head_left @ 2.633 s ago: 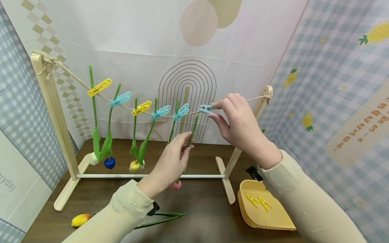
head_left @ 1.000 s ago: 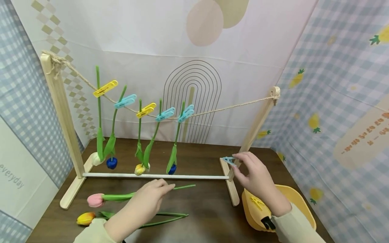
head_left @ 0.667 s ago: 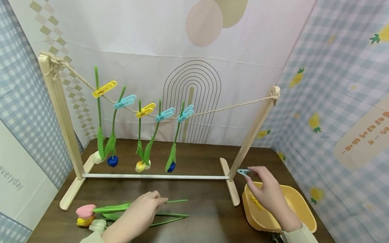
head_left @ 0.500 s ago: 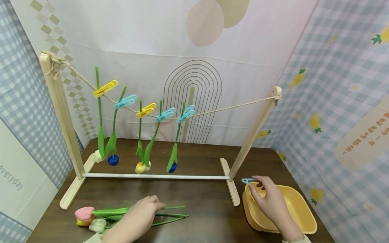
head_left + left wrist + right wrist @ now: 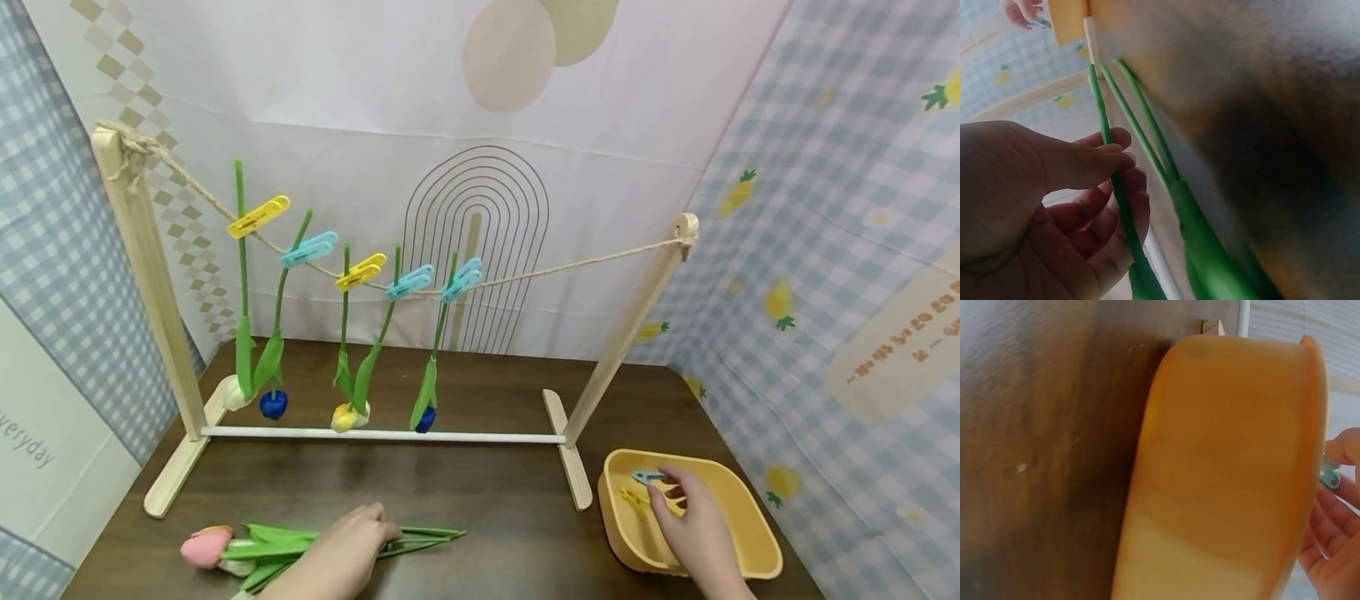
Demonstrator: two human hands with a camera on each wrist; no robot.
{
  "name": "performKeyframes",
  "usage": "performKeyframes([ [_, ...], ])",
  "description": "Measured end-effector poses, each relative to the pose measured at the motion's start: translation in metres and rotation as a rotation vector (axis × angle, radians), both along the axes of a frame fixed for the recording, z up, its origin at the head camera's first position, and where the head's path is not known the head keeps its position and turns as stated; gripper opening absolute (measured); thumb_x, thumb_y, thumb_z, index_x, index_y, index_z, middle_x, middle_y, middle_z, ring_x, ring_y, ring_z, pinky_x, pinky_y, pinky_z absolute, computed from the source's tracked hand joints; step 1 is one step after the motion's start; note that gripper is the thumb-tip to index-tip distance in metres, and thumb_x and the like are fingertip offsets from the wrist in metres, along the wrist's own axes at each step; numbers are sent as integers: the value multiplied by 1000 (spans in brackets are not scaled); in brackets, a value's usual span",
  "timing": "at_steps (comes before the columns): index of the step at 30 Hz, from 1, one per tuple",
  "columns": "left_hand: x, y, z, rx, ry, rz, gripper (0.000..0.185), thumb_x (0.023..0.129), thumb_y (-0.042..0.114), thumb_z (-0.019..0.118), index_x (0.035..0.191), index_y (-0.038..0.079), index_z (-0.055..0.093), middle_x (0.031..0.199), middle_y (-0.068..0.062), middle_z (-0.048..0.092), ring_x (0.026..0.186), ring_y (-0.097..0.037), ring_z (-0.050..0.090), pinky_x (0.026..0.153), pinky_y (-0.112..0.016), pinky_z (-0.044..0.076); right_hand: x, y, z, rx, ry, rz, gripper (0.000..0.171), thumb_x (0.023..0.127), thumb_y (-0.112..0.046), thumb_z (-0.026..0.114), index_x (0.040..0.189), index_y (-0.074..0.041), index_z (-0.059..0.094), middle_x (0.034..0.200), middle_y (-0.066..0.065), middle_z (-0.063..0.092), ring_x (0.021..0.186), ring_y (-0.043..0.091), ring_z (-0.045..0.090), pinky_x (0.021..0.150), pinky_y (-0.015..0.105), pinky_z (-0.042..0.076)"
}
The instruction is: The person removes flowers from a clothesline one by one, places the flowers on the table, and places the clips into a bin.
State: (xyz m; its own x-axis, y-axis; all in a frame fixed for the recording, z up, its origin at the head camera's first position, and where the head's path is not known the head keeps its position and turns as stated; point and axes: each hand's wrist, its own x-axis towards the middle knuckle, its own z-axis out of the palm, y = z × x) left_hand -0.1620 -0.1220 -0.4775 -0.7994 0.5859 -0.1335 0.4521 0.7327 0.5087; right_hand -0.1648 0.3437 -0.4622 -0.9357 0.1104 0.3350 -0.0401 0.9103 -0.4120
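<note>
Five tulips hanging pegged on twine line (image 5: 585,263), upper left to centre of head view; right stretch of line bare. Loose tulip bundle (image 5: 300,546) lying on table (image 5: 495,500), bottom left. Left hand (image 5: 341,562) pinching one green stem (image 5: 1113,181) there. Right hand (image 5: 693,525), lower right, holding blue clothespin (image 5: 647,477) inside yellow tub (image 5: 750,533), beside yellow clothespins (image 5: 637,500).
</note>
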Motion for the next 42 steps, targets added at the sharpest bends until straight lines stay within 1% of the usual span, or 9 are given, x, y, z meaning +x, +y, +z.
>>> performKeyframes([
  [4, 0, 0, -2, -24, -36, 19, 28, 87, -9, 60, 102, 9, 74, 79, 7, 48, 75, -10, 52, 64, -33, 47, 1, 5, 0, -7, -41, -40, 33, 88, -12, 69, 117, 0, 62, 101, 11, 64, 80, 20, 59, 64, 33, 50],
  [8, -1, -1, -4, -37, -61, 25, 25, 88, -7, 61, 102, 10, 74, 81, 7, 50, 80, -14, 56, 69, -36, 50, 1, 8, 1, -24, -108, -55, 34, 89, -14, 68, 118, 2, 60, 103, 14, 63, 82, 23, 60, 66, 37, 51],
  [11, -1, 0, -5, -38, -63, 28, 22, 89, -4, 61, 100, 10, 74, 83, 7, 53, 84, -16, 58, 72, -38, 51, 1, 10, 3, -49, -168, -75, 37, 91, -16, 65, 121, 4, 58, 106, 17, 62, 85, 26, 60, 69, 41, 51],
  [19, -1, 0, -5, -37, -40, 46, 17, 90, -1, 62, 95, 11, 73, 85, 5, 56, 87, -20, 60, 76, -42, 52, -1, 25, 9, -120, -297, -129, 47, 96, -23, 58, 130, 7, 49, 116, 26, 56, 92, 32, 59, 73, 46, 50],
  [21, -1, 0, -5, -38, -31, 48, 16, 89, -1, 63, 94, 11, 73, 85, 5, 56, 86, -20, 60, 75, -42, 52, -2, 29, 8, -115, -300, -134, 47, 96, -24, 58, 131, 7, 49, 116, 27, 56, 92, 33, 59, 72, 46, 50],
  [29, -3, -2, -8, -29, -17, 45, 14, 89, 0, 64, 93, 11, 72, 83, 7, 55, 83, -17, 59, 72, -40, 51, 0, 36, 5, -84, -247, -168, 44, 93, -21, 61, 127, 7, 52, 112, 26, 60, 88, 33, 61, 70, 47, 51],
  [33, -2, -3, -8, -24, -10, 42, 15, 89, -1, 64, 92, 11, 72, 83, 7, 55, 83, -17, 59, 72, -40, 51, 1, 37, 7, -83, -255, -171, 46, 94, -22, 60, 127, 7, 51, 113, 26, 59, 90, 34, 61, 70, 48, 50],
  [37, -2, -3, -9, -7, 4, 34, 14, 89, 1, 65, 92, 12, 72, 83, 7, 55, 83, -17, 59, 71, -39, 51, 2, 38, 7, -87, -266, -182, 47, 95, -24, 58, 128, 8, 51, 118, 28, 57, 96, 38, 58, 75, 50, 49],
  [42, -2, -4, -8, 4, 3, 30, 10, 87, 6, 69, 92, 15, 72, 84, 9, 54, 83, -15, 59, 72, -39, 51, 2, 39, 7, -96, -262, -196, 50, 96, -28, 58, 129, 8, 51, 124, 30, 53, 104, 42, 54, 81, 54, 46],
])
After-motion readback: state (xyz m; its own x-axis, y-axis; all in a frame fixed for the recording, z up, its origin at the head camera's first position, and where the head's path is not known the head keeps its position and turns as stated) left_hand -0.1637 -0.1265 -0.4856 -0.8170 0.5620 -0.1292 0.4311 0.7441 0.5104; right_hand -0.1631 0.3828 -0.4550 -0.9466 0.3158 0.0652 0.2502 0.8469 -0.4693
